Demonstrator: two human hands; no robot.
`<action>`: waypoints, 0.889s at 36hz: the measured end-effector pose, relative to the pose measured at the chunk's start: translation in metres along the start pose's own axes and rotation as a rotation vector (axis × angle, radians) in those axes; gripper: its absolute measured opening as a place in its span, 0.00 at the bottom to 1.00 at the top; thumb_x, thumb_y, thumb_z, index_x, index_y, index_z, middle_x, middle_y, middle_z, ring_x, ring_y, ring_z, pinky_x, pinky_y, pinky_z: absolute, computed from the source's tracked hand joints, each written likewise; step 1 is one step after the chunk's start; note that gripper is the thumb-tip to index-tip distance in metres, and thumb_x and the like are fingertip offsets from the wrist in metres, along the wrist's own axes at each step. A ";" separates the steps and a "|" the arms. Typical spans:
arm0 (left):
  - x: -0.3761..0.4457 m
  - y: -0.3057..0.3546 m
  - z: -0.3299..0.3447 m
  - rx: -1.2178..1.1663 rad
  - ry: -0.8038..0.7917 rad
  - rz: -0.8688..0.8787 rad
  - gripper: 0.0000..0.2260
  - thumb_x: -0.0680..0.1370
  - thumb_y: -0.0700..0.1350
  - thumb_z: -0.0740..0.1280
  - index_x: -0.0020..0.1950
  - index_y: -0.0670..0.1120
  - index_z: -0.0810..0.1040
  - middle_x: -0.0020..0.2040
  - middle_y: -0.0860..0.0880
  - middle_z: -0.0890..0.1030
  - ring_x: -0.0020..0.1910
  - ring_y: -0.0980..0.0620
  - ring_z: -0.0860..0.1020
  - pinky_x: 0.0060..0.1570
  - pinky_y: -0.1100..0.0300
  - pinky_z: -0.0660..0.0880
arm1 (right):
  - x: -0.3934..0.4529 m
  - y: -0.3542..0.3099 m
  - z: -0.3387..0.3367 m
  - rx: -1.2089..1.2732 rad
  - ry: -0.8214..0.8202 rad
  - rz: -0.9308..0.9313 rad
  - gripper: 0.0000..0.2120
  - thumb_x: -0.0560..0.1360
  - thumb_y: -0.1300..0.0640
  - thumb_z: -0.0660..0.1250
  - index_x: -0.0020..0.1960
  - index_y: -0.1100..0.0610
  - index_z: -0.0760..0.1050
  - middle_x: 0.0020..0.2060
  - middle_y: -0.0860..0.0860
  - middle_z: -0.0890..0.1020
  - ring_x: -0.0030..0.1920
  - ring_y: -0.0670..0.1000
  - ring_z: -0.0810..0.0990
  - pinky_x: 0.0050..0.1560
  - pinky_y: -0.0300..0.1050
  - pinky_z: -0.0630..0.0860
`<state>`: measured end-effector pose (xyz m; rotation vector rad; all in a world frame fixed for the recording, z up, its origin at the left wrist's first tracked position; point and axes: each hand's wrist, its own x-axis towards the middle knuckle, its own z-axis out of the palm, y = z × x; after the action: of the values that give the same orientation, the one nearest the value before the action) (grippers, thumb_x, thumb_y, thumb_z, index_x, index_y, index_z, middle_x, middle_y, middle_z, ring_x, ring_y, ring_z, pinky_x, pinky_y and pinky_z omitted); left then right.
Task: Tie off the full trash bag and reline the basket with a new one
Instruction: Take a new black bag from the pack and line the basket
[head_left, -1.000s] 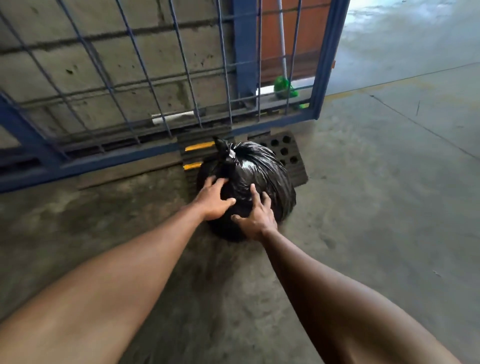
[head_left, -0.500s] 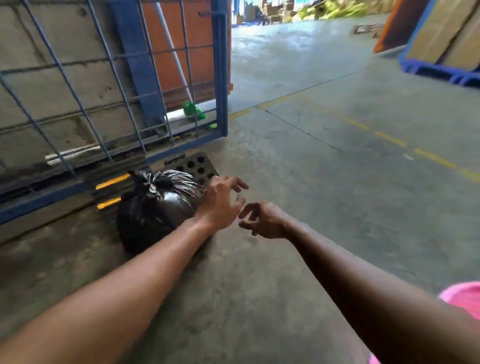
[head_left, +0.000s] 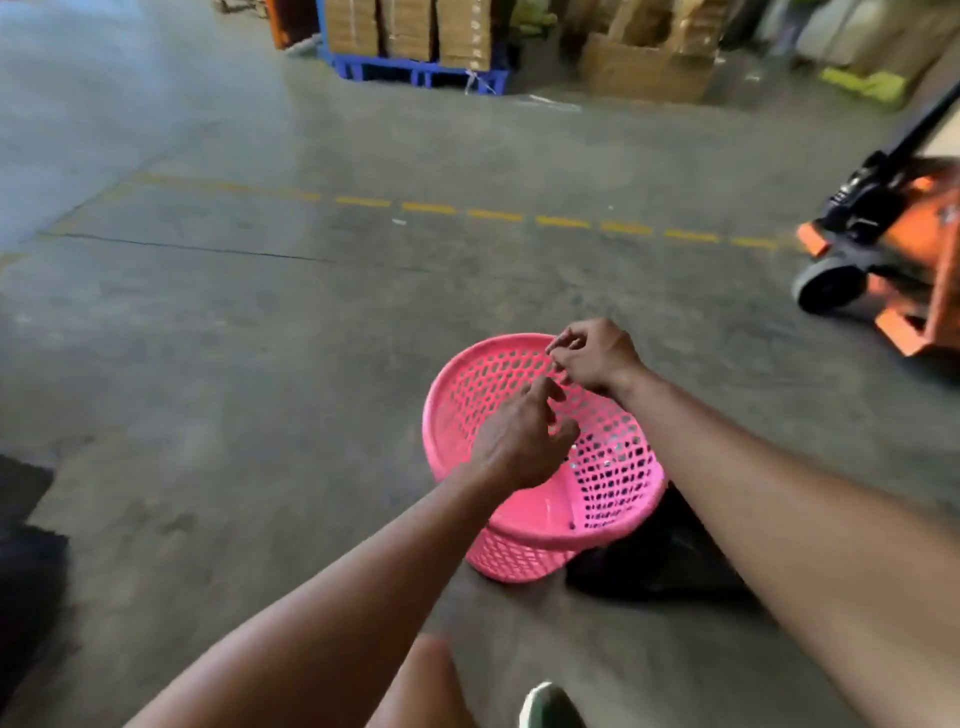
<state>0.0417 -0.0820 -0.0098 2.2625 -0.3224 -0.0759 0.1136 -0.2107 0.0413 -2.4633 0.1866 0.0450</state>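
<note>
A pink perforated plastic basket (head_left: 613, 483) stands on the concrete floor in front of me, with no liner inside. My left hand (head_left: 519, 441) hovers over its opening, fingers spread and holding nothing. My right hand (head_left: 597, 356) is above the far rim with fingers loosely curled and nothing in them. A dark black heap (head_left: 660, 556), possibly plastic bags, lies on the floor just right of the basket, partly hidden by my right forearm. The tied black trash bag is out of view.
An orange pallet jack (head_left: 893, 249) stands at the right edge. Stacked cardboard boxes on a blue pallet (head_left: 415, 73) line the far side. A dashed yellow line (head_left: 493, 214) crosses the floor. My knee and shoe (head_left: 550, 706) show at the bottom.
I let go of the tied black bag by the blue gate and turned right. Both hands moved away from it and now hover over the pink basket.
</note>
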 end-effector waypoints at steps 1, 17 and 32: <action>0.000 0.008 0.013 0.072 -0.090 0.000 0.22 0.75 0.58 0.67 0.65 0.50 0.72 0.58 0.47 0.81 0.56 0.45 0.80 0.56 0.49 0.76 | 0.000 0.019 -0.002 0.058 0.052 0.071 0.06 0.69 0.54 0.69 0.39 0.53 0.84 0.38 0.54 0.88 0.41 0.54 0.87 0.51 0.50 0.83; 0.005 0.036 0.138 0.469 -0.306 0.049 0.07 0.75 0.53 0.62 0.45 0.51 0.71 0.50 0.39 0.84 0.52 0.34 0.81 0.42 0.51 0.69 | -0.094 0.331 0.073 0.568 0.526 1.103 0.19 0.73 0.52 0.67 0.55 0.65 0.81 0.54 0.66 0.84 0.56 0.66 0.82 0.55 0.52 0.77; 0.003 0.031 0.131 0.389 -0.291 0.037 0.11 0.69 0.55 0.62 0.38 0.48 0.68 0.34 0.47 0.78 0.37 0.41 0.76 0.36 0.50 0.71 | -0.088 0.386 0.119 1.081 0.376 1.309 0.18 0.65 0.54 0.76 0.47 0.64 0.77 0.43 0.58 0.83 0.38 0.58 0.80 0.41 0.49 0.80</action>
<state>0.0174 -0.1990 -0.0718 2.6311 -0.5743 -0.3526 -0.0280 -0.4246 -0.2835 -0.9421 1.4841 0.0253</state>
